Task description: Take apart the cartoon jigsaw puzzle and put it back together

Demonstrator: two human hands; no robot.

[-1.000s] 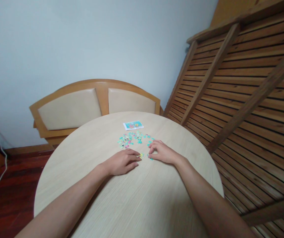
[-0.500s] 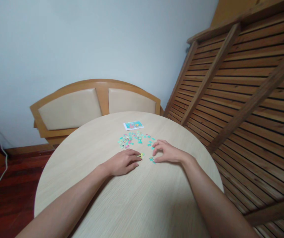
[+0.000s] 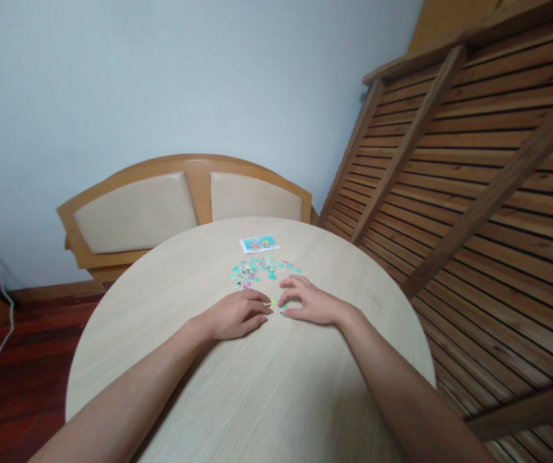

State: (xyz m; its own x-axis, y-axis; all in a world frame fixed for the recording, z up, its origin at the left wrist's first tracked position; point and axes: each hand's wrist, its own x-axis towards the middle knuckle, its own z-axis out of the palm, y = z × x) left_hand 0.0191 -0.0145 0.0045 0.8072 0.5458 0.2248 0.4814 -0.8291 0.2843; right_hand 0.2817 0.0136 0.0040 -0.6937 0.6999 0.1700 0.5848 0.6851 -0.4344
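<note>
And here on the pale surface (image 3: pixel 267 386), L hand (image 3: pixel 238 315), fingertips at the yellow puzzle bits (image 3: pixel 273 304); R hand (image 3: pixel 312 304), fingers curled, thumb by the teal bits (image 3: pixel 282 314), prob. touching. Can't tell if either's gripping. These look light, thin, stiffish, prob. card, so the knobs might bend; best hold's by the edges, thumb vs. index. Just beyond, the loose pile (image 3: pixel 246 272), mostly teal w/ pink, yellow & dark specks. Farther back, the picture card (image 3: pixel 260 244), teal too, w/ pink & yellow figures.
</note>
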